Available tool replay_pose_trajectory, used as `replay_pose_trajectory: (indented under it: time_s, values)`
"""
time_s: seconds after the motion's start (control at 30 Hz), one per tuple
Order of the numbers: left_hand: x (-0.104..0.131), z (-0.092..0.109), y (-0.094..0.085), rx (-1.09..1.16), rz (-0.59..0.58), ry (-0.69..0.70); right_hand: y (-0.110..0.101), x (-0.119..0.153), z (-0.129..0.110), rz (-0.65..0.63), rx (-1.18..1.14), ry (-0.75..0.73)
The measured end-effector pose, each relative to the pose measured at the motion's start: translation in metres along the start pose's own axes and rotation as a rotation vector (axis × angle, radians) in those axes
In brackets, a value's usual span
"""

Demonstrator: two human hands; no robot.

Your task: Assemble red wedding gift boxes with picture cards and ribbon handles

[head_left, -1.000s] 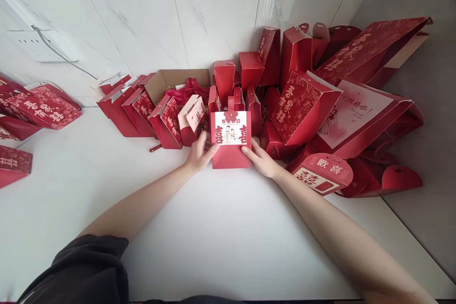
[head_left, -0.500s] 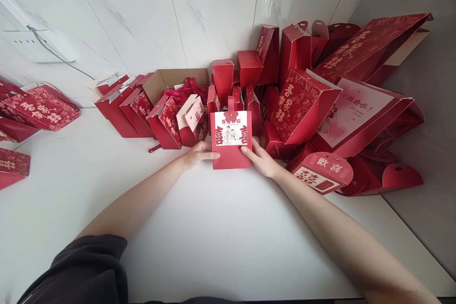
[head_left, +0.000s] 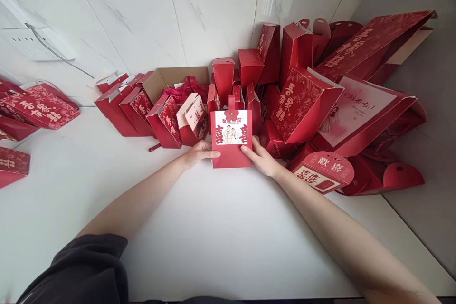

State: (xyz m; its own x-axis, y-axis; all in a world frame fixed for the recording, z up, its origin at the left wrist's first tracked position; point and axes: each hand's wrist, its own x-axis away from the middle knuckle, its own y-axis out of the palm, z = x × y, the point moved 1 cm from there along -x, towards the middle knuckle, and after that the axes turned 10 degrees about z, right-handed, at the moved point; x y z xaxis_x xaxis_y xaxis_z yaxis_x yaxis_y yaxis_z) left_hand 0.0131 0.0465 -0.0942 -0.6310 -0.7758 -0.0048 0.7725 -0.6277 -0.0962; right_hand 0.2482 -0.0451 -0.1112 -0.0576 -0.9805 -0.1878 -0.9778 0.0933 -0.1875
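A small red gift box with a white printed panel of a couple and a flower-shaped clasp at its top faces me at the centre of the view. My left hand grips its left edge, the thumb lying on the front. On the opposite edge, my right hand holds it the same way, thumb on the front and fingers mostly hidden behind. Just behind the held box stand several small red boxes. To its left is a pink and white box with a heart print.
Red boxes and bags crowd the right side, among them a large bag and a round-topped box. A cardboard box with red ribbon sits behind. More red boxes lie far left on the white table.
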Motion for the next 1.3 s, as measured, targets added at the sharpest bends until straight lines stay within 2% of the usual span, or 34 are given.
replay_pose_trajectory:
  time_s: [0.2, 0.5, 0.7, 0.77, 0.8, 0.9, 0.93, 1.0, 1.1, 1.23, 1.3]
  values:
    - [0.004, 0.005, 0.006, 0.040, 0.010, 0.008, -0.001, 0.000, 0.001, 0.002, 0.015, -0.008]
    - [0.002, 0.002, 0.003, 0.050, -0.042, -0.017, -0.002, 0.001, 0.001, -0.002, 0.014, -0.016]
    - [-0.003, -0.011, 0.000, 0.373, 0.049, -0.071, 0.000, 0.011, -0.011, 0.097, -0.023, -0.198]
    - [-0.004, -0.013, 0.003, 0.341, 0.086, -0.048, 0.005, 0.013, -0.017, 0.156, -0.001, -0.214]
    - [-0.005, -0.012, 0.005, 0.300, 0.141, -0.004, 0.007, 0.014, -0.019, 0.199, 0.003, -0.212]
    - [-0.001, -0.008, 0.013, 0.069, 0.390, 0.172, 0.012, 0.016, -0.022, 0.339, 0.017, -0.196]
    - [0.002, -0.006, 0.017, -0.020, 0.438, 0.215, 0.013, 0.016, -0.022, 0.376, 0.032, -0.196]
    - [0.010, -0.003, 0.027, -0.140, 0.428, 0.290, 0.012, 0.016, -0.024, 0.437, 0.065, -0.217]
    - [0.024, 0.001, 0.043, -0.185, 0.316, 0.363, 0.012, 0.019, -0.029, 0.505, 0.118, -0.288]
    - [0.036, 0.007, 0.057, -0.182, 0.318, 0.275, 0.013, 0.023, -0.035, 0.472, 0.168, -0.356]
    - [0.038, 0.009, 0.061, -0.096, 0.321, 0.216, 0.015, 0.026, -0.037, 0.422, 0.176, -0.386]
